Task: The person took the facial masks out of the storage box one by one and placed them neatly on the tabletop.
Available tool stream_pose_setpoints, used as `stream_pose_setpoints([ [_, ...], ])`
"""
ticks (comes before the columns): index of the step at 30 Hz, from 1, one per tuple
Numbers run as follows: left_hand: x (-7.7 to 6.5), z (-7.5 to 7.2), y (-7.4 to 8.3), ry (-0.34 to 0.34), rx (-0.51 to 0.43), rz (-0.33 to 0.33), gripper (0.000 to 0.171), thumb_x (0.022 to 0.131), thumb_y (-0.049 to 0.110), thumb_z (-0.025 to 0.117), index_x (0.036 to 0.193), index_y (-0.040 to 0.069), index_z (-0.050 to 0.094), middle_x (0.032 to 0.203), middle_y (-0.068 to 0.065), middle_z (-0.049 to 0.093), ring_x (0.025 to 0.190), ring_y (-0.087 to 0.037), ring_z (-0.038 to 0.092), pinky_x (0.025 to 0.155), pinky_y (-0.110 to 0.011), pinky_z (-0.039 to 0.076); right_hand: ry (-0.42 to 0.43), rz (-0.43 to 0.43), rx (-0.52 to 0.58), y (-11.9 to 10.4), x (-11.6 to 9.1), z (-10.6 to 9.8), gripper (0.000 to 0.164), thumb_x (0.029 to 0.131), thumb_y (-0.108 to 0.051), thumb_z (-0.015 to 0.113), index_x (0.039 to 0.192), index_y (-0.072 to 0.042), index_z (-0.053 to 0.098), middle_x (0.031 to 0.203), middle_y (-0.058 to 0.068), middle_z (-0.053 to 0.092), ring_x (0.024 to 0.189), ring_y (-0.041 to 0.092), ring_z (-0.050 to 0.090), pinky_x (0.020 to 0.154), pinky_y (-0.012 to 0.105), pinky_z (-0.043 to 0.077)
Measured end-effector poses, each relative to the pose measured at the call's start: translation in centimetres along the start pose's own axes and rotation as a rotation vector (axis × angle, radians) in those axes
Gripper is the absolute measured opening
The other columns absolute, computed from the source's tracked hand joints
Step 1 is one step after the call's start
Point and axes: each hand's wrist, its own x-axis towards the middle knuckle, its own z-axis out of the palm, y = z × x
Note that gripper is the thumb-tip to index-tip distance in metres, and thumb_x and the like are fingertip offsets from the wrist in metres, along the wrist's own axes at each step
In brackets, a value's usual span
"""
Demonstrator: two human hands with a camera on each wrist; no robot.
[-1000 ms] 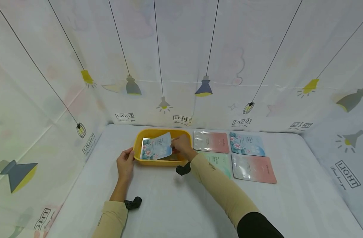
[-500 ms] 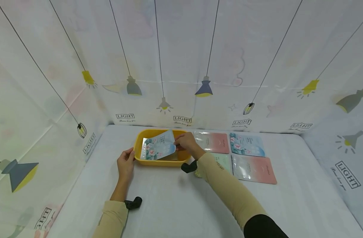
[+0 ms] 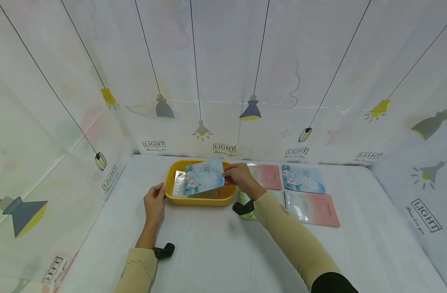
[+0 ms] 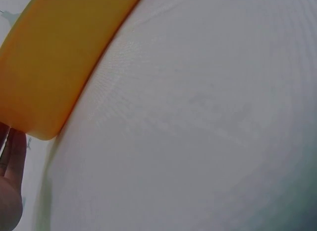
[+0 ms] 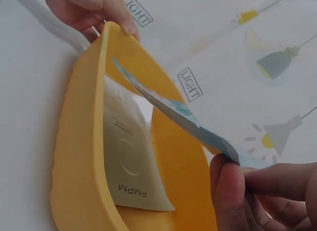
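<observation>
A yellow plastic bin [image 3: 197,202] stands on the white table. At its left end my left hand [image 3: 155,203] pinches the rim, thumb over the edge and fingers outside, as the right wrist view shows. My right hand [image 3: 243,178] holds a blue flowered sheet-mask packet [image 3: 203,178] between thumb and fingers at its right edge. That packet is tilted over the bin, seen nearly edge-on in the right wrist view. Below it in the bin lies a beige packet [image 5: 131,166] lettered PMPM, whose silvery end shows at the left in the head view.
Right of the bin lie several more packets: a pink one [image 3: 269,176] at the back, a blue flowered one [image 3: 304,179], a pink one [image 3: 312,208] in front, and a green one [image 3: 278,196] partly under my right forearm. A lamp-printed cloth [image 3: 223,81] hangs behind the table.
My right hand has moved right and drawn the blue packet rightward and up, uncovering more of the beige packet beneath. My left hand has stayed at the bin's left end.
</observation>
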Motion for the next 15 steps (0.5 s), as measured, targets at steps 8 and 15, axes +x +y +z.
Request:
stream_pose_setpoints([
  [8, 0.1, -0.1, -0.4, -0.004, -0.001, 0.001, 0.030, 0.100, 0.015, 0.054, 0.123, -0.004, 0.058, 0.127, -0.020, 0.061, 0.108, -0.024, 0.058, 0.074, -0.005, 0.051, -0.018, -0.011, -0.020, 0.1, -0.8, -1.9, 0.027, 0.090, -0.004, 0.065, 0.115, 0.003, 0.062, 0.086, 0.009, 0.066, 0.063, 0.014, 0.063, 0.067, 0.027, 0.060],
  [15, 0.4, -0.2, -0.4, -0.022, -0.026, 0.024, 0.034, 0.100, 0.017, 0.053, 0.124, -0.007, 0.057, 0.127, -0.024, 0.060, 0.110, -0.028, 0.059, 0.076, -0.007, 0.052, -0.035, -0.040, 0.003, -0.1, -1.4, -3.6, 0.028, 0.090, -0.006, 0.065, 0.117, 0.002, 0.063, 0.086, 0.006, 0.069, 0.064, 0.013, 0.065, 0.069, 0.028, 0.061],
])
